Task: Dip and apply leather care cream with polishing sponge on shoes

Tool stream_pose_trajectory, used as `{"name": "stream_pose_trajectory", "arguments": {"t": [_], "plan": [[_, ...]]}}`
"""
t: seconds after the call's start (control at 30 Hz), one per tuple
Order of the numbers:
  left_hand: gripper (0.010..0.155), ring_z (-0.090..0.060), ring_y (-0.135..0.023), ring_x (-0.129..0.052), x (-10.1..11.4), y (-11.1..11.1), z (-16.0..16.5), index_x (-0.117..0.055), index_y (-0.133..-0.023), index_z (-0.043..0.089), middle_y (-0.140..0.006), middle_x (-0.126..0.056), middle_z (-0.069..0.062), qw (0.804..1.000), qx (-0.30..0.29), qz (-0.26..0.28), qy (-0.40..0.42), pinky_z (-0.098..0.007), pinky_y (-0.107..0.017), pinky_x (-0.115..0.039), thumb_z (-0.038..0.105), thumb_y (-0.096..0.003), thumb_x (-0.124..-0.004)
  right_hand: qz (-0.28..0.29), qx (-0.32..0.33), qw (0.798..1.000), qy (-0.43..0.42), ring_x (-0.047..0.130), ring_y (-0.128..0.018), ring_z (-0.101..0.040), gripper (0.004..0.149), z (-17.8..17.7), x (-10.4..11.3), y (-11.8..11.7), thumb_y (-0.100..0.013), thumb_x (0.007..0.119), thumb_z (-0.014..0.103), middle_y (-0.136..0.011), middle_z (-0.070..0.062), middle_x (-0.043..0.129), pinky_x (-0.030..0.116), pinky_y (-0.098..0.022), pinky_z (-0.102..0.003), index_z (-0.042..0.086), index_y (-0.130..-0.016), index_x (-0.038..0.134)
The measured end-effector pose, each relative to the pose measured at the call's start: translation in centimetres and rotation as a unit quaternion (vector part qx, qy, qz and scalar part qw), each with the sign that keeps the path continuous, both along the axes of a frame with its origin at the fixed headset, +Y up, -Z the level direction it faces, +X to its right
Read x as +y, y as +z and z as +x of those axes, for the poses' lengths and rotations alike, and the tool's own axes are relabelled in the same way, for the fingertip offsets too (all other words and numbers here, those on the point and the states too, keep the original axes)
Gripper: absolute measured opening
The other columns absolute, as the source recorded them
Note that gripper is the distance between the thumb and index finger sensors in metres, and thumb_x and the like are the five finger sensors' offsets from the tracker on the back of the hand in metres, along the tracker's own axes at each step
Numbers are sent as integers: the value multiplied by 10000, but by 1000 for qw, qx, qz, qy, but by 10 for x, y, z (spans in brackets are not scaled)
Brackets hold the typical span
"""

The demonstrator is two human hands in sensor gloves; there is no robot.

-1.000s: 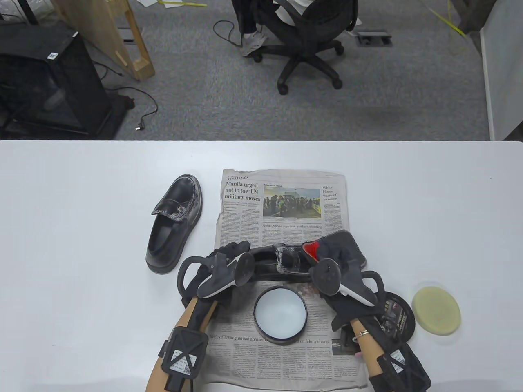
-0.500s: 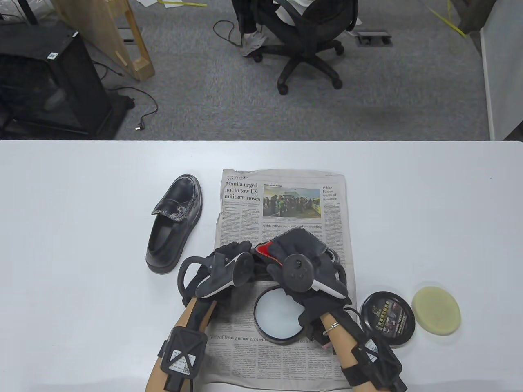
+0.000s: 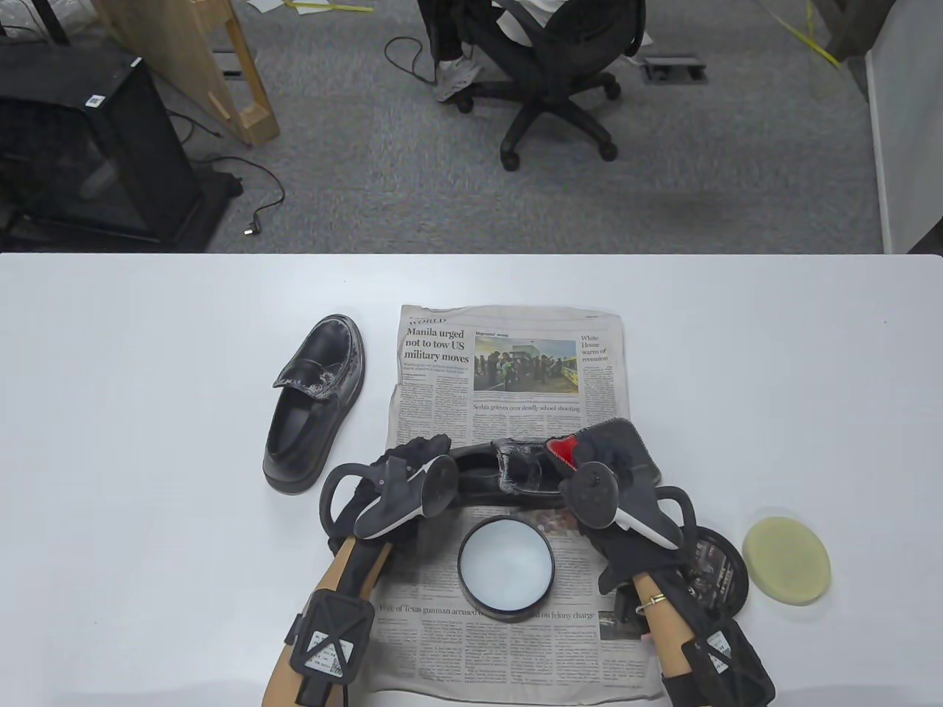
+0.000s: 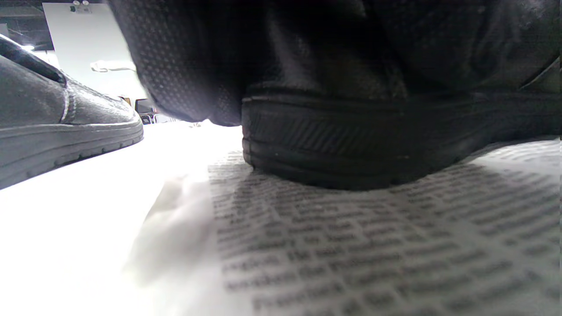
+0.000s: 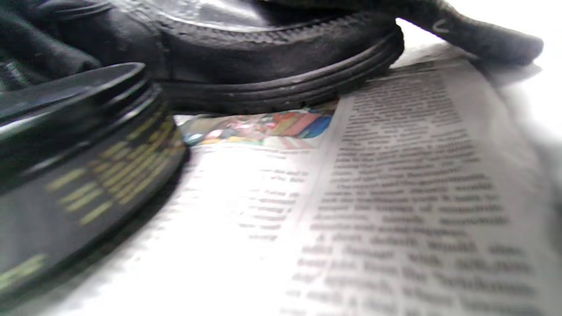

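A black shoe (image 3: pixel 492 475) lies crosswise on the newspaper (image 3: pixel 516 368). My left hand (image 3: pixel 416 454) grips its heel end; the left wrist view shows the heel and sole (image 4: pixel 325 145) close up. My right hand (image 3: pixel 593 453) holds a red polishing sponge (image 3: pixel 563 447) against the toe end, where whitish cream smears show on the strap (image 3: pixel 516 471). The open cream jar (image 3: pixel 505 567) stands just in front of the shoe, also in the right wrist view (image 5: pixel 79 175). The second black shoe (image 3: pixel 315 401) lies to the left on the table, cream on its toe.
The jar's black lid (image 3: pixel 718 571) lies right of the newspaper, partly under my right forearm. A round yellow pad (image 3: pixel 786 560) lies beside it. The white table (image 3: pixel 773 383) ends at the far edge, with an office chair (image 3: pixel 552 66) beyond.
My right hand with the sponge swept left over the middle of the shoe half a second ago and has come back to the toe end. My left hand has stayed on the heel.
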State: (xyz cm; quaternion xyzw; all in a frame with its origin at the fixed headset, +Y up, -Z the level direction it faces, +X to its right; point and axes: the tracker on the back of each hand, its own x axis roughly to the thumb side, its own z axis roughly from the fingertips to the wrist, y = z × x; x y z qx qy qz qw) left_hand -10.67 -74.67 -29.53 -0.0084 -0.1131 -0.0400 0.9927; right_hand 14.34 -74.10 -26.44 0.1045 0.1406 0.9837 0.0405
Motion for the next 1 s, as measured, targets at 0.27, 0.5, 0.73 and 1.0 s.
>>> {"name": "stream_pose_trajectory", "arguments": {"t": [0.27, 0.5, 0.73, 1.0], "plan": [[823, -288, -893, -917, 0, 0, 0, -640, -1075, 306, -1042, -861, -50, 1000, -5, -1, 6, -415, -628, -850, 625, -336, -810, 23, 100, 990, -98, 409, -1001, -676, 679, -56, 25, 14, -663, 333, 395, -1162, -388, 300, 470, -692, -690, -48, -1173, 270], [827, -291, -896, -916, -1, 0, 0, -636, -1079, 302, -1044, -859, -55, 1000, -5, -2, 5, -415, -629, -853, 627, -339, -810, -31, 22, 977, -209, 281, -1106, -505, 639, -47, 8, -29, -656, 310, 448, -1241, -197, 298, 301, -751, -626, 114, -1201, 314], [825, -276, -874, -934, 0, 0, 0, -649, -1073, 292, -1029, -871, -49, 1000, -1, 1, -6, -397, -608, -871, 648, -342, -795, -19, -43, 997, -68, 229, -1099, -474, 642, -6, -2, -33, -654, 312, 439, -1227, -193, 247, 289, -733, -592, 98, -1197, 283], [828, -285, -868, -936, 0, 0, 0, -659, -1068, 285, -1023, -875, -54, 1000, 1, 2, -3, -403, -606, -868, 651, -337, -793, 28, 16, 999, -32, 471, -1043, -526, 655, 6, 8, 15, -654, 332, 423, -1178, -284, 351, 494, -718, -564, 28, -1177, 341]]}}
